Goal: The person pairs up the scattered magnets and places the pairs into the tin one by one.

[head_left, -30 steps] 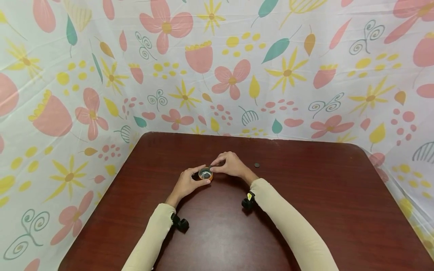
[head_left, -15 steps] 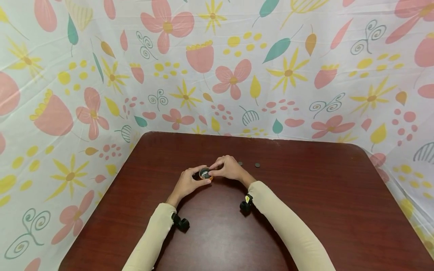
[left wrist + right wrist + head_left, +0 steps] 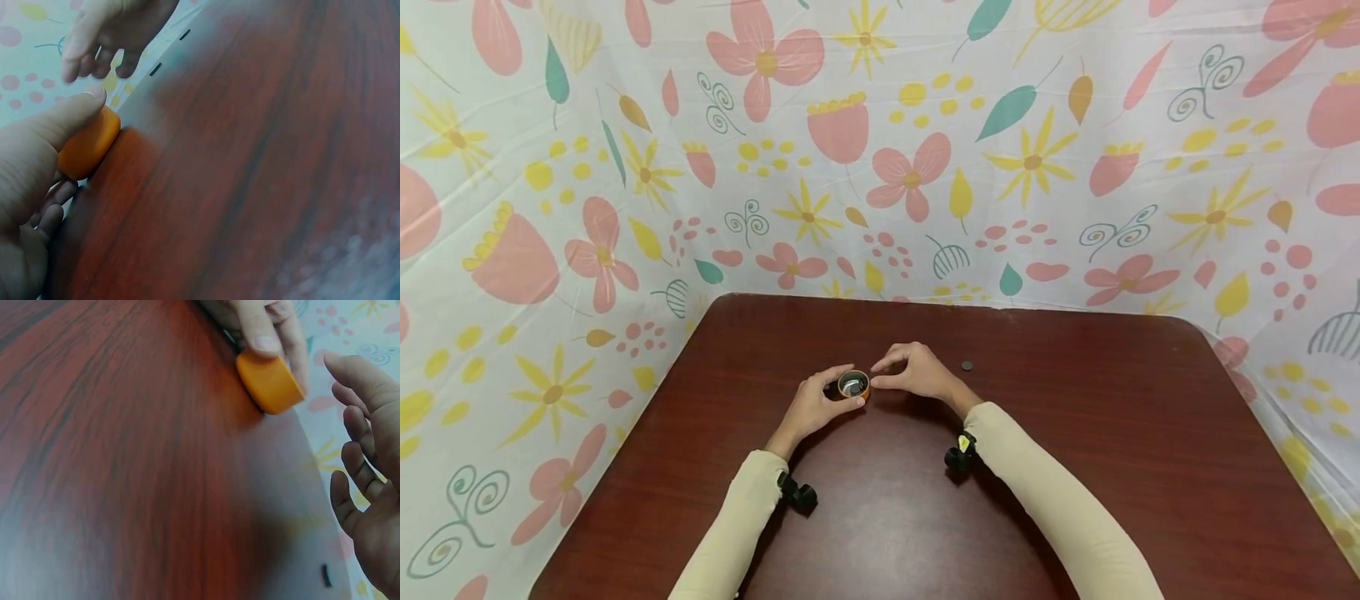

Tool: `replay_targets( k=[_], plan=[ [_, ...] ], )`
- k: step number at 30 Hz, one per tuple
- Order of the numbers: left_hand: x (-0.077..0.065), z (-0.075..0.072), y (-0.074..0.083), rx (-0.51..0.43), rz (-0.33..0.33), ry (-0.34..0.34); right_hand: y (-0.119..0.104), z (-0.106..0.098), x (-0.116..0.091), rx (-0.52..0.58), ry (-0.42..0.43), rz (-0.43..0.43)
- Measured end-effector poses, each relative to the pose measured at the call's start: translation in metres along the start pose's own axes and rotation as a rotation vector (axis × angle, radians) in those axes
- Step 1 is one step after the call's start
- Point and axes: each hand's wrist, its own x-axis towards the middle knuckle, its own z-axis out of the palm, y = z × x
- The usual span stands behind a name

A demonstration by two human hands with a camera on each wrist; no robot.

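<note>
Left fingers (image 3: 835,374) clamp orange cup (image 3: 90,147); right fingers (image 3: 891,361) apart beside rim (image 3: 854,372); tabletop (image 3: 1150,433) wide rightward.

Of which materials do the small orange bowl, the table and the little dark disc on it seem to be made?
The small orange bowl: smooth orange outside, perhaps plastic or painted metal; silvery shine inside hints at metal.
The table: wood or wood-look laminate, by its dark streaked grain; glossy, with a light reflection.
The little dark disc: greyish, perhaps metal, but too small to tell.
</note>
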Motion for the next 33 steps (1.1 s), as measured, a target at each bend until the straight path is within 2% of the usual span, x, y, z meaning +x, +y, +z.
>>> replay_targets(
  k=[5, 11, 17, 21, 26, 29, 33],
  plan=[
    [0.0, 0.0, 0.002, -0.018, -0.021, -0.018, -0.001, -0.024, -0.019, -0.002, 0.042, 0.017],
    [0.002, -0.003, 0.007, -0.064, 0.009, -0.003, 0.005, -0.054, -0.048, -0.037, 0.091, 0.046],
    [0.012, -0.007, 0.033, -0.08, 0.115, 0.037, 0.011, -0.087, -0.082, -0.067, 0.13, 0.083],
    [0.02, -0.005, 0.057, -0.081, 0.173, 0.018, 0.016, -0.106, -0.1, -0.1, 0.166, 0.129],
    [0.033, 0.005, 0.085, -0.078, 0.199, -0.026, 0.024, -0.118, -0.111, -0.147, 0.181, 0.163],
    [0.041, 0.016, 0.097, -0.078, 0.184, -0.057, 0.026, -0.121, -0.113, -0.165, 0.179, 0.176],
    [0.05, 0.035, 0.105, -0.076, 0.145, -0.097, 0.028, -0.122, -0.113, -0.167, 0.184, 0.204]
  ],
)
